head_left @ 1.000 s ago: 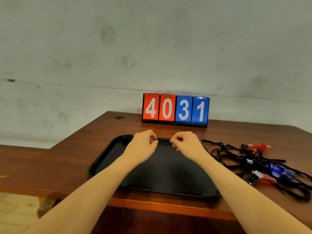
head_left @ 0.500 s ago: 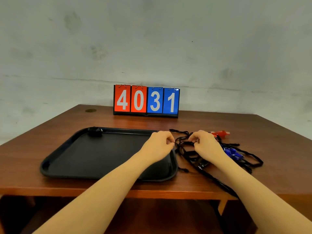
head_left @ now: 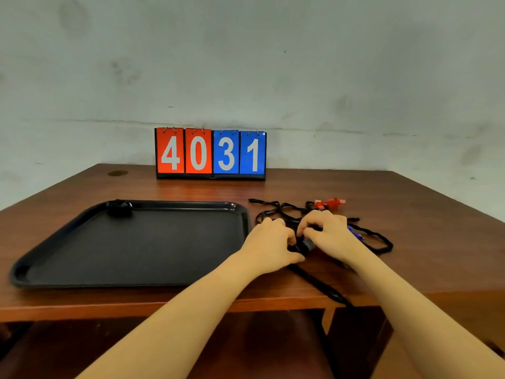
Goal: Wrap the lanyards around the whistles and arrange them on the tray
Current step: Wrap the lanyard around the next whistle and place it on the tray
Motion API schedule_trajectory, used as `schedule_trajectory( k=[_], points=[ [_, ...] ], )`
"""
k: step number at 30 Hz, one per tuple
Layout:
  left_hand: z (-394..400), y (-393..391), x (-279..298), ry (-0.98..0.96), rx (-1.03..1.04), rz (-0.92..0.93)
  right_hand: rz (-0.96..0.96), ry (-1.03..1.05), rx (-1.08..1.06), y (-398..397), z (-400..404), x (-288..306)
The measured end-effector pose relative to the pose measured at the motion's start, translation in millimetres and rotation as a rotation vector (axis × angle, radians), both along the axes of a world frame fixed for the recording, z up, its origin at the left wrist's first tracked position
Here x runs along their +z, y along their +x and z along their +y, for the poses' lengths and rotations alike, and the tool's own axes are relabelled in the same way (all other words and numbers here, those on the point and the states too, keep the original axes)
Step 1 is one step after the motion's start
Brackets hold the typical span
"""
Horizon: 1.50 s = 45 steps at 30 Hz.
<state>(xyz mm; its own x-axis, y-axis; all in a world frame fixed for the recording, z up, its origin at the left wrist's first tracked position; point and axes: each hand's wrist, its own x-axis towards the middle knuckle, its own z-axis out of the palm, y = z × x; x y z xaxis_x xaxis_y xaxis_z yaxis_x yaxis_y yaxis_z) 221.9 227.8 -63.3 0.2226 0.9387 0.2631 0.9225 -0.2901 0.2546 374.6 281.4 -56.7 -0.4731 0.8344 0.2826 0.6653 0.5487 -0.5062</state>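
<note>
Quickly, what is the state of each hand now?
Left hand: fingers curled into the tangled lanyards, gripping them.
Right hand: fingers curled on the same lanyards, beside the tray.

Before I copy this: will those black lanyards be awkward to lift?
Probably. The lanyards lie in limp, overlapping loops, so they look floppy and likely to snag. One strand hangs over the table edge, so it may trail. Both hands are in the tangle.
</note>
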Motion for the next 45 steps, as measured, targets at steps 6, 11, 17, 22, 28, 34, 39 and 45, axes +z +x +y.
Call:
schedule_trajectory(
  k=[6,11,17,22,28,34,39,45],
  points=[
    [-2.4,-12.3,9.2,0.037,0.084,-0.173,0.054,0.032,0.095,-1.6,-3.0,-1.8],
    [-4.0,-30.4,22.4,0.074,0.086,-0.253,0.139,0.088,0.119,-19.0,-4.7,4.6],
    [-5.4,-67.2,42.3,0.162,0.064,-0.325,0.377,0.03,0.177,-61.0,-8.2,19.1],
    [1.6,-102.9,52.7,0.227,0.155,-0.519,0.496,-0.133,0.239,-100.6,-2.2,25.2],
    [10.0,-139.9,59.8,0.321,0.186,-0.702,0.466,-0.242,0.36,-138.2,6.7,28.4],
    [17.0,-166.6,58.6,0.352,0.223,-0.818,0.357,-0.397,0.344,-157.8,12.1,40.9],
    [16.2,-177.1,55.6,0.393,0.199,-0.837,0.339,-0.4,0.391,-158.3,14.1,32.5],
    [13.9,-182.4,46.4,0.39,0.241,-0.774,0.488,-0.153,0.111,-166.5,16.5,33.4]
  ],
)
